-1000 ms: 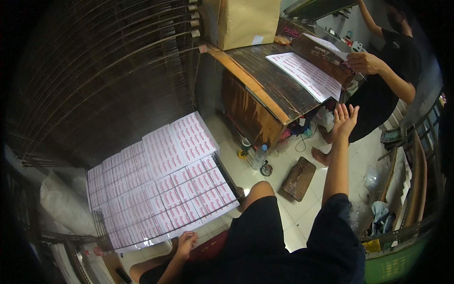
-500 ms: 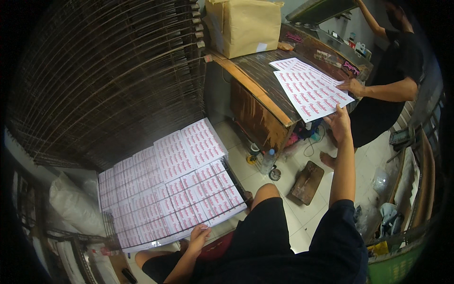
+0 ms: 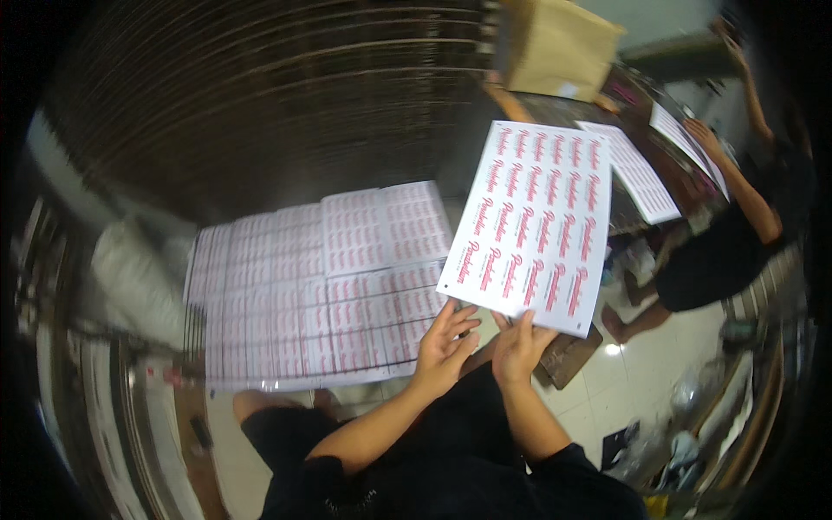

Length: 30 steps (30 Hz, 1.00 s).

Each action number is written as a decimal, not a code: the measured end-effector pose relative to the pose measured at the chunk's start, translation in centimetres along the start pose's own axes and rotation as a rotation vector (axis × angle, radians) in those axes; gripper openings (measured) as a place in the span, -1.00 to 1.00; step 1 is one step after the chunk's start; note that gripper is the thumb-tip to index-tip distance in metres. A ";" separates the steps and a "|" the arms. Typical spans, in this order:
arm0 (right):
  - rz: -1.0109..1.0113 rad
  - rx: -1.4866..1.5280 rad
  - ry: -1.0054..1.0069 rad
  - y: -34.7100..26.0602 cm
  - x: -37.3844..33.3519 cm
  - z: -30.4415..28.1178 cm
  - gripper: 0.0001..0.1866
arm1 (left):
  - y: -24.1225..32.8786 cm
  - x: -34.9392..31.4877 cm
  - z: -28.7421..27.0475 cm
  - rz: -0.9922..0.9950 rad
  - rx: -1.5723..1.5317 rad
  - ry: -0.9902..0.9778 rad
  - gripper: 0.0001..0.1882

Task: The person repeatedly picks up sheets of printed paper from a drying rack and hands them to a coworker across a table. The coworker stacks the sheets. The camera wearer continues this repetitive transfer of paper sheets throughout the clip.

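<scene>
Both hands' fingers (image 3: 458, 322) closed on white pink-printed label sheet (image 3: 530, 227), brown carton (image 3: 555, 48) beyond.

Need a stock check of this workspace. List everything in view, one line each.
held printed sheet: one, white with rows of pink labels, raised above the lap in both hands
printed sheets on rack: many, white and pink, laid side by side, left of centre
wire rack shelves: a stack, dark, upper left
cardboard box: one, tan, on the table, top
wooden table: one, dark brown, upper right
sheets on table: at least two, white and pink
co-worker: one, black clothes, right
left hand: fingers at the sheet's lower edge
right hand: gripping the lower edge
</scene>
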State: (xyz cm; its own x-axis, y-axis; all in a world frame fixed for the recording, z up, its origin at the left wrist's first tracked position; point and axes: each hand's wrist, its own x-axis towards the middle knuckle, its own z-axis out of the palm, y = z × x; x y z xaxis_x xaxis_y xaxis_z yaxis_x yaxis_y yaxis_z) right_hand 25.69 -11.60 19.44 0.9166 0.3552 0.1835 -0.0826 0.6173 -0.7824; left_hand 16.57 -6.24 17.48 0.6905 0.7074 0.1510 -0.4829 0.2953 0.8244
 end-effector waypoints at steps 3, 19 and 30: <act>-0.039 -0.016 -0.106 1.8 -2.0 0.7 -0.39 | 1.3 0.6 0.0 0.090 0.011 0.111 -0.47; 0.037 -1.000 -0.768 4.9 -1.6 -6.9 0.06 | 5.1 0.9 -14.1 0.101 -0.262 0.903 -0.60; 0.094 -1.517 -0.734 2.3 -1.1 -16.8 -0.14 | 5.3 3.5 -40.4 0.280 -0.198 1.240 -0.53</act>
State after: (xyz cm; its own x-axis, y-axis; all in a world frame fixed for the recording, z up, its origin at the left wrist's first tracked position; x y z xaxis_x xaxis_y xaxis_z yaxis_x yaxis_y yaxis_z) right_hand 31.07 -22.35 7.45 0.5321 0.8465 -0.0171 0.7016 -0.4521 -0.5508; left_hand -5.34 23.74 0.30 -0.3553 0.8501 -0.3886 -0.6744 0.0546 0.7363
